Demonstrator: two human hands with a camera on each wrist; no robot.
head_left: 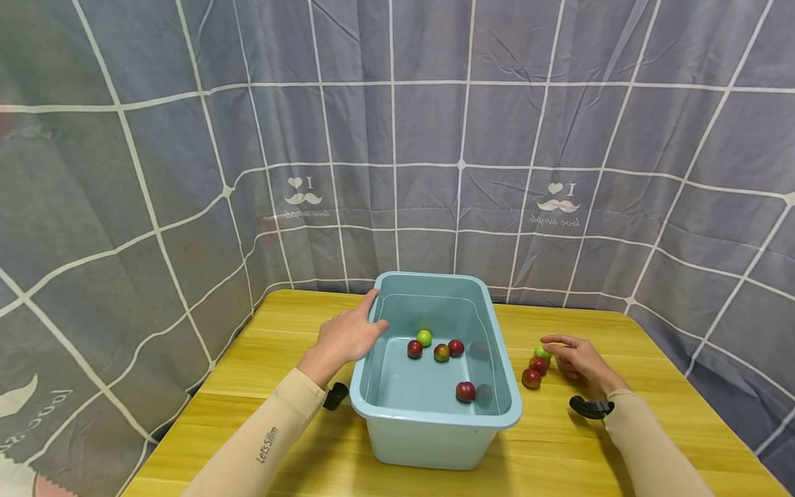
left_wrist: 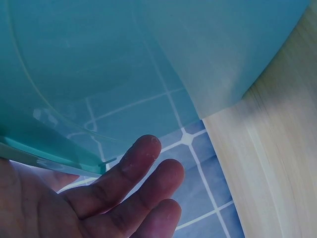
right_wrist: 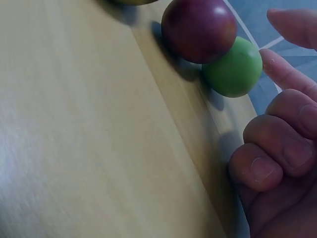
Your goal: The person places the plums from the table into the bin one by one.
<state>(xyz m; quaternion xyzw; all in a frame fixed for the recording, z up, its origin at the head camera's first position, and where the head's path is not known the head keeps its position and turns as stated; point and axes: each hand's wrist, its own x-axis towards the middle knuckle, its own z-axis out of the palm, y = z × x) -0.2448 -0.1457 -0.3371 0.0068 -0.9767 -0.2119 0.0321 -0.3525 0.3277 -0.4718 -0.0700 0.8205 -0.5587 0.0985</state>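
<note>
A light blue plastic tub (head_left: 436, 415) stands on the table. My left hand (head_left: 348, 335) rests on its left rim, thumb over the rim and fingers extended along the outside; in the left wrist view these fingers (left_wrist: 143, 158) are spread and nearly straight. Right of the tub, two dark red, plum-like fruits (head_left: 531, 378) and a round green fruit (head_left: 542, 353) lie in a row. My right hand (head_left: 580, 362) is beside the green fruit. In the right wrist view its index fingertip is close to the green fruit (right_wrist: 234, 69); the other fingers (right_wrist: 277, 129) are curled and hold nothing.
Inside the tub lie a green fruit (head_left: 424, 337) and several dark red ones (head_left: 466, 392), with reflections on the right wall. The wooden table (head_left: 279, 345) meets a grey checked curtain (head_left: 428, 193) at the back and sides. Each wrist bears a black strap (head_left: 592, 408).
</note>
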